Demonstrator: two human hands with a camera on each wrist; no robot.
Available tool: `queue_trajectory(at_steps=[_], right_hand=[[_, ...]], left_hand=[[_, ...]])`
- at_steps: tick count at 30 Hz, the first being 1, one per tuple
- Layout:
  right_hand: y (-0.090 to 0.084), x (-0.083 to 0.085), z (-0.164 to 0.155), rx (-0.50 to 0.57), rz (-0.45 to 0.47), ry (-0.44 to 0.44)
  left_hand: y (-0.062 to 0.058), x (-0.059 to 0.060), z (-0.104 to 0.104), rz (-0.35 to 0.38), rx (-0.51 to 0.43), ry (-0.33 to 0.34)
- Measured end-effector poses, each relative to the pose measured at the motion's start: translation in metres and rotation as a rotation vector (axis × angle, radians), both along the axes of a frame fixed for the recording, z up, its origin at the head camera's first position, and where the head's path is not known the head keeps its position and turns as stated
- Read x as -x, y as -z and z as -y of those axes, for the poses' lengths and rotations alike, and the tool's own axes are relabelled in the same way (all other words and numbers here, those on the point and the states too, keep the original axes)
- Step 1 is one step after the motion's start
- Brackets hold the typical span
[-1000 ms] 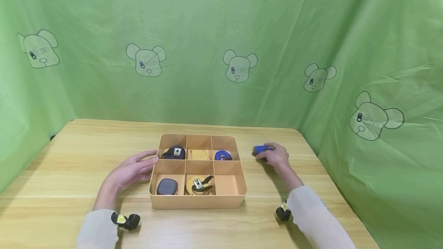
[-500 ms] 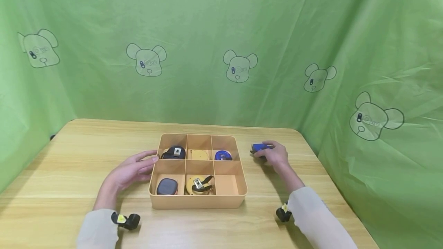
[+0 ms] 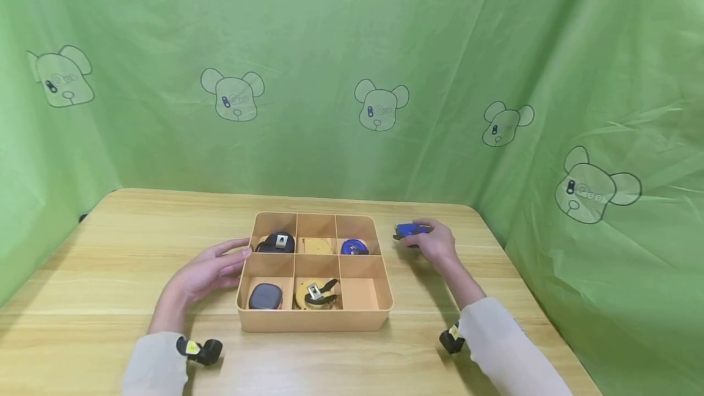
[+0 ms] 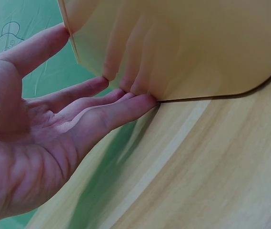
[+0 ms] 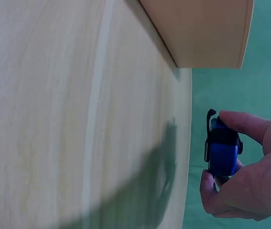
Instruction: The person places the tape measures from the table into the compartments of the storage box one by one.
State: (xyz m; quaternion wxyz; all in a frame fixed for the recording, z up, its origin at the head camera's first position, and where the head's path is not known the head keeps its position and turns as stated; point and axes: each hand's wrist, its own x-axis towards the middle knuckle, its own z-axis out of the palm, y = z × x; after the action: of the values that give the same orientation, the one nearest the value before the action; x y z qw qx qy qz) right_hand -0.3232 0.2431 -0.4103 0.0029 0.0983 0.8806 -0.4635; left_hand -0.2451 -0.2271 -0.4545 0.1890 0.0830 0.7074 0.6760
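Observation:
A peach-coloured divided organizer box (image 3: pixel 316 321) sits on the table. My left hand (image 3: pixel 211 269) is at its left side, and in the left wrist view the fingertips (image 4: pixel 142 101) touch the outer wall with the fingers nearly straight. To the right of the box, my right hand (image 3: pixel 438 242) pinches a blue tape measure (image 5: pixel 223 150) with black parts between thumb and fingers. It is held above the table, its shadow falling below. In the box lie a black tape measure (image 3: pixel 277 242), a blue one (image 3: pixel 354 247), a yellow one (image 3: pixel 308 291) with black parts, and a dark rounded-square case (image 3: pixel 266 296).
A flat yellow item (image 3: pixel 317 245) lies in the back middle compartment, partly hidden by the divider. The front right compartment (image 3: pixel 360 294) shows its bare floor. A green curtain (image 3: pixel 308 157) hangs behind and beside the wooden table (image 3: pixel 308 365).
My right hand has moved slightly left and up with the blue tape measure, closer to the box. The left hand and the box have stayed in place.

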Motion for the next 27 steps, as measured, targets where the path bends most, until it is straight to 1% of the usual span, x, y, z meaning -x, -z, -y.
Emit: queue_trajectory(at_steps=[14, 27], right_hand=[[-0.020, -0.013, 0.012, 0.021, -0.032, -0.064], [-0.035, -0.026, 0.023, -0.005, -0.052, -0.129]], left_hand=[[0.001, 0.001, 0.001, -0.007, 0.007, 0.014], [0.000, 0.001, -0.001, -0.006, 0.007, 0.015]])
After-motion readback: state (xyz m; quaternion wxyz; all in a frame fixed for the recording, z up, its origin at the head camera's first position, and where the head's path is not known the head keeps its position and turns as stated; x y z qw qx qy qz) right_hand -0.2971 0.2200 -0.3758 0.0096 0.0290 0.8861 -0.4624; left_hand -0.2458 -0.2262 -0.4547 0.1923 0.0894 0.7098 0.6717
